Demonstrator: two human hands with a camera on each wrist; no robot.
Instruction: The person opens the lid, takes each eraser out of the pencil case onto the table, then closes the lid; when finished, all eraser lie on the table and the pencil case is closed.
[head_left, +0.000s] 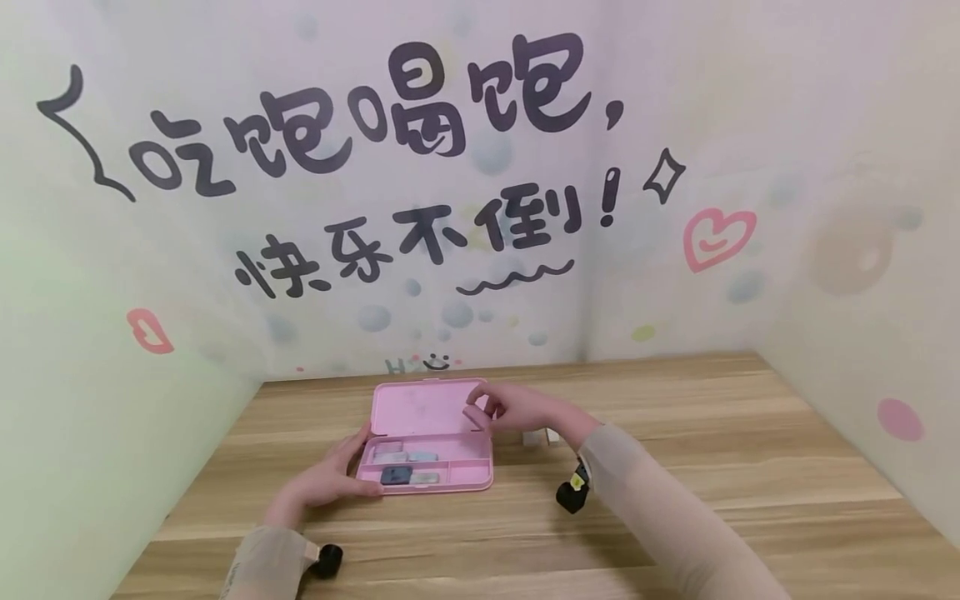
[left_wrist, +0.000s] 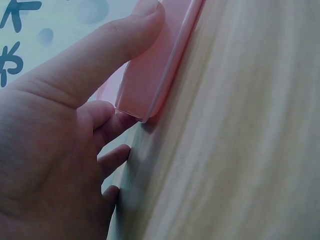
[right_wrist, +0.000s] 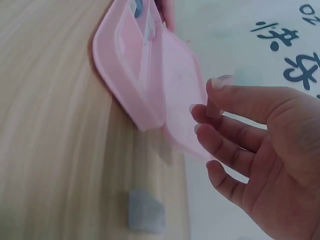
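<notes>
A pink plastic pencil case (head_left: 470, 473) lies on the table with its lid (head_left: 416, 408) raised at the back. My left hand (head_left: 326, 481) grips its left end, the thumb on the front corner and the fingers along the side. Small blocks lie in its compartments, a dark one (head_left: 396, 475) and several pale ones (head_left: 423, 457). Over the right part of the lid, my right hand (head_left: 521, 407) pinches a small, pale pinkish block (right_wrist: 215, 106) between thumb and fingers. The block's exact kind cannot be made out.
To the right of the case, two small pale blocks (head_left: 534, 437) stand on the wooden table (head_left: 465, 546), partly behind the right hand. A grey block (right_wrist: 145, 212) shows in the right wrist view. A printed wall (head_left: 525, 325) rises behind the table.
</notes>
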